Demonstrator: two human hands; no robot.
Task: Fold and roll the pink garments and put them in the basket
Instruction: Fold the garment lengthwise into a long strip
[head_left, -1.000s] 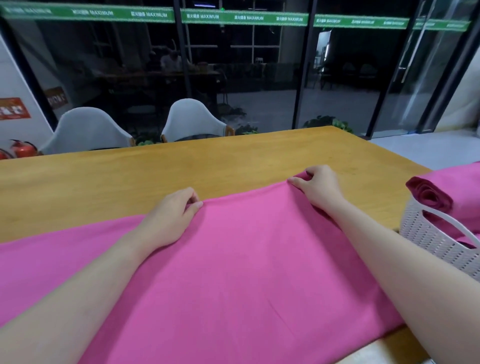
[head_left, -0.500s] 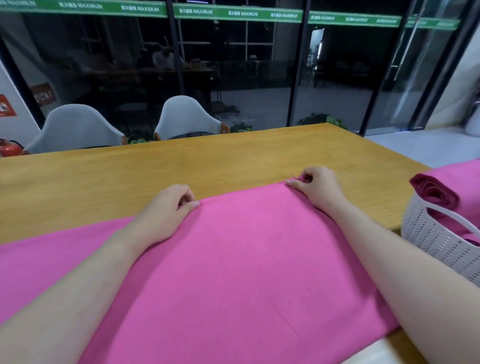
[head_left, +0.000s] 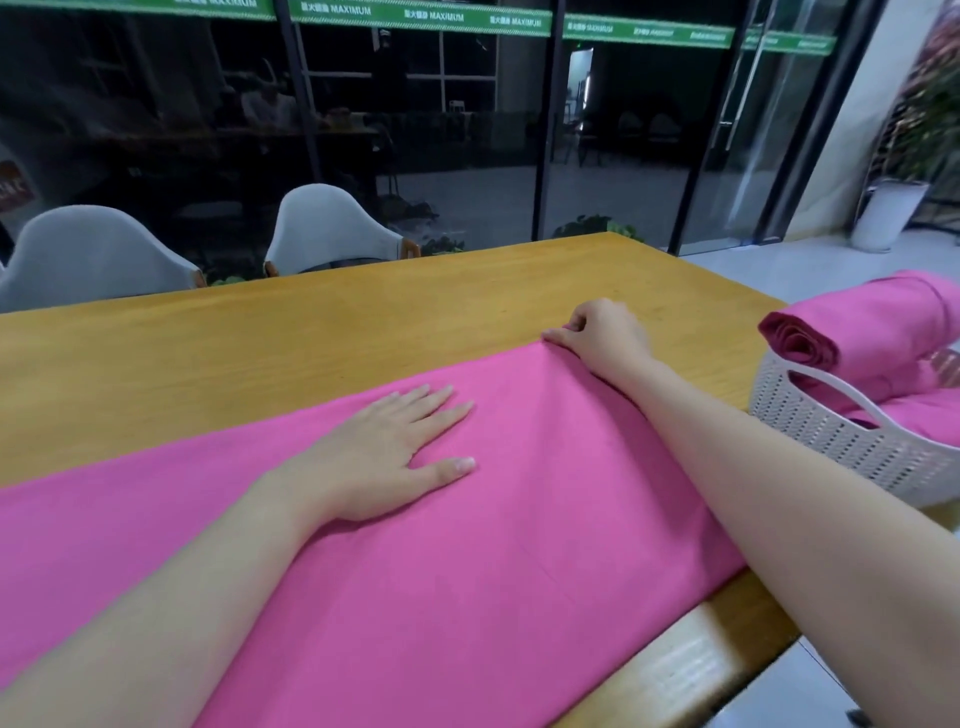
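A long pink garment (head_left: 467, 561) lies flat across the wooden table (head_left: 260, 353), running from the left edge to the near right corner. My left hand (head_left: 395, 452) rests palm down on the cloth, fingers straight and spread. At the garment's far right corner my right hand (head_left: 602, 332) pinches the edge with curled fingers. A white perforated basket (head_left: 831, 441) stands at the table's right end. It holds a rolled pink garment (head_left: 852, 332) with more pink cloth beneath it.
Two pale chairs (head_left: 332, 228) stand behind the table's far edge in front of dark glass walls. A white planter (head_left: 891, 213) stands on the floor at the far right. Bare tabletop stretches beyond the cloth.
My left hand has let go of the far edge, moved nearer and flattened on the cloth. My right hand stays on the far corner.
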